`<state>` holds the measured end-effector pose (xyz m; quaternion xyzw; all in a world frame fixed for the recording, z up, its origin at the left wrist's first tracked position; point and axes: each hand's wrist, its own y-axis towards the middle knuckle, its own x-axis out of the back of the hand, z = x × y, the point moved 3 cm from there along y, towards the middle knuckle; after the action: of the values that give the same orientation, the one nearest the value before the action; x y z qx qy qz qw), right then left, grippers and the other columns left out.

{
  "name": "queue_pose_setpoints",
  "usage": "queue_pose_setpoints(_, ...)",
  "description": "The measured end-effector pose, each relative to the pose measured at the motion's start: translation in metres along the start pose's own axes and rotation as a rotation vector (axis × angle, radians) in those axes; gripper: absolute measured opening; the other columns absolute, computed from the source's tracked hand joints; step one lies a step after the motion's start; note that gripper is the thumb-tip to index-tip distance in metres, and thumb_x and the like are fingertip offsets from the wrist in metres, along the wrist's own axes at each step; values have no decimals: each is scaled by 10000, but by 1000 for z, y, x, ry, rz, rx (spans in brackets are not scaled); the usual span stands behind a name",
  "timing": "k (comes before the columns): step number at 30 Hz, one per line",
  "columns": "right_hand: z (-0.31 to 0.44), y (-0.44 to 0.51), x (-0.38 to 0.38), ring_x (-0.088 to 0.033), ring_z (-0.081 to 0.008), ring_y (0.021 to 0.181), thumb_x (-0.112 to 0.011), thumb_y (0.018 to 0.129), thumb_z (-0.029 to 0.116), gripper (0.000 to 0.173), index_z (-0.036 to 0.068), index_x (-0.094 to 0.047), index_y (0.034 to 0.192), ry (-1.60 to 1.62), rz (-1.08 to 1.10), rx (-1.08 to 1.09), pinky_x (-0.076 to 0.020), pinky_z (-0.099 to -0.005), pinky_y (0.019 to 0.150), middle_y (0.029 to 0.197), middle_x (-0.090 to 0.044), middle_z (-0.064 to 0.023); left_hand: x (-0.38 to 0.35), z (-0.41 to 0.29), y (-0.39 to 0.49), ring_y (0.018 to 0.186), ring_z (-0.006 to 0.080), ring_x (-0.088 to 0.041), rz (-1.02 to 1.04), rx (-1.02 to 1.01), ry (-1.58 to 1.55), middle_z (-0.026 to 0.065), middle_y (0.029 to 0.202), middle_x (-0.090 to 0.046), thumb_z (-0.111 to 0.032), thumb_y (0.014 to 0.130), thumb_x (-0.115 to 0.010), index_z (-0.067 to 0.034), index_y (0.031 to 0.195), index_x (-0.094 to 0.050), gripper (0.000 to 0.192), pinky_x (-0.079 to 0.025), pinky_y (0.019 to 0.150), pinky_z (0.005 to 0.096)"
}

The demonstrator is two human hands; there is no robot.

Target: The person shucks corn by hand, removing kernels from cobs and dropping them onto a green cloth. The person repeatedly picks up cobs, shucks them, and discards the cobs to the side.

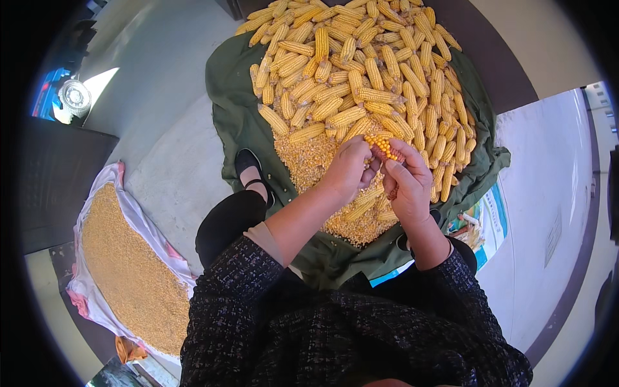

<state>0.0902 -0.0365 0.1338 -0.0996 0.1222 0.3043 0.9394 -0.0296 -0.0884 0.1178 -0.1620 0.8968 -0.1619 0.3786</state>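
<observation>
Between my hands is a partly shelled corn cob [383, 146], with yellow kernels along its top and bare reddish core on the side. My right hand [410, 186] grips it, thumb pressed on the bare part. A reddish cob piece [393, 193] shows below that palm; whether it belongs to the same cob is hidden. My left hand [349, 167] is curled around the other end, fingers against the kernels. Directly beneath lie loose kernels [309, 162] and a few whole cobs. Beyond them rises a large heap of yellow corn cobs [348, 92].
A dark green cloth [232, 116] lies under the corn. On the left, a white-and-pink sheet [150, 227] holds a broad spread of grain [130, 271]. At right, bare cobs and husks [469, 232] rest on a printed sack [495, 217]. My shoe [251, 169] touches the cloth's left side.
</observation>
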Motion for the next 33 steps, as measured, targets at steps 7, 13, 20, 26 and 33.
queue_pose_setpoints(7,6,-5,13,-489,-46,559,-562,861,-22,322,15,-564,1181,-157,50,48,-379,-171,501,795,-596,-6,-1,1,2,472,73,-367,43,45,53,42,718,-486,-210,866,-425,-68,910,-519,175,-235,384,197)
queue_pose_setpoints(13,11,-7,7,-608,-108,787,-601,828,-41,328,-12,-575,1154,-682,115,493,-492,-235,678,909,-640,-67,2,5,5,446,67,-342,31,75,86,31,669,-468,-222,859,-446,-74,877,-529,171,-217,382,206)
queue_pose_setpoints(20,8,-5,15,-482,-40,535,-571,848,-18,326,8,-571,1172,-118,-5,27,-374,-176,480,779,-592,-22,-3,8,5,460,79,-355,29,109,-25,47,721,-493,-199,871,-428,-63,925,-530,179,-250,391,205)
queue_pose_setpoints(26,13,-3,18,-442,-39,547,-540,838,-24,308,6,-576,1143,-97,-14,7,-338,-181,496,732,-546,2,-6,-2,3,465,82,-362,51,157,-52,81,759,-515,-196,881,-409,-31,963,-525,217,-256,384,196)
queue_pose_setpoints(33,26,-6,10,-573,-123,677,-600,768,-51,304,18,-629,1063,-725,109,564,-468,-231,616,858,-619,-81,3,1,6,442,68,-341,67,153,80,44,692,-496,-239,880,-442,-35,912,-553,235,-236,369,196)
